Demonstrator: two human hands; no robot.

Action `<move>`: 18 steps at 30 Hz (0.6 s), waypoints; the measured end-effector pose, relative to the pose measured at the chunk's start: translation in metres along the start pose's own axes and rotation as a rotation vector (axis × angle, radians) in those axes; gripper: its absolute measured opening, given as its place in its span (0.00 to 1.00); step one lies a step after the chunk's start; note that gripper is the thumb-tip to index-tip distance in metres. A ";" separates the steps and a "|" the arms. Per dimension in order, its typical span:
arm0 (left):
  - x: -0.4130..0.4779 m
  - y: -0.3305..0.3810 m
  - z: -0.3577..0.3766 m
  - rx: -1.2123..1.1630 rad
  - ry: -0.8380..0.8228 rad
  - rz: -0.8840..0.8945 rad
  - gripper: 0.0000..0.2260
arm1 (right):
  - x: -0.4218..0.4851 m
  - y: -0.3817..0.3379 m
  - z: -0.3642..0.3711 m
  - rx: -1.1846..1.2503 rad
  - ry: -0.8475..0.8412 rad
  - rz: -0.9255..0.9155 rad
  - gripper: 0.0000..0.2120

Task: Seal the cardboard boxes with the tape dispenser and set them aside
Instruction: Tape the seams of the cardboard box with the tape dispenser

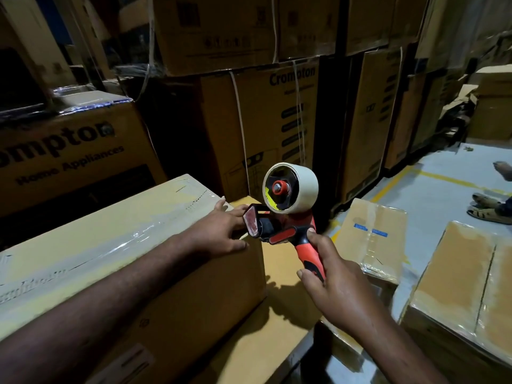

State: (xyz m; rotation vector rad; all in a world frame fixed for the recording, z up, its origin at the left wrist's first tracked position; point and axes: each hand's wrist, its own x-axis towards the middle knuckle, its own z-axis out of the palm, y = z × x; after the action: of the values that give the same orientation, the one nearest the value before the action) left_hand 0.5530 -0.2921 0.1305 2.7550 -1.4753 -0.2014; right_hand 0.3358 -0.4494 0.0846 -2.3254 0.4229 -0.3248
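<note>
Gripping the tape dispenser (289, 195), the right hand (332, 281) hangs just right of the cardboard box (110, 245); the left hand (216, 231) rests straight fingers (234, 211) on its taped top.

Dim warehouse light; glare streaks the taped box top (116, 242), hard shadows fall below, and the edges blur and bend.

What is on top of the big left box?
Clear tape along the seam of the box, and the left hand at its far corner. Shut flaps hide the contents.
</note>
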 end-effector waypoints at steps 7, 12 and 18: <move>0.001 -0.010 0.004 -0.081 -0.038 -0.066 0.32 | -0.010 0.013 0.009 0.052 0.004 -0.004 0.32; 0.004 -0.013 -0.003 -0.100 -0.104 -0.080 0.36 | -0.015 0.035 0.019 0.114 -0.006 0.016 0.31; 0.002 -0.011 -0.013 -0.214 -0.179 -0.007 0.35 | -0.024 0.048 0.036 0.106 0.008 -0.033 0.34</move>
State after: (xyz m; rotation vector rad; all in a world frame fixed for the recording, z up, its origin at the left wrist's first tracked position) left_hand 0.5641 -0.2883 0.1420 2.6283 -1.3870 -0.5829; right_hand 0.3167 -0.4494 0.0232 -2.2305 0.3631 -0.3632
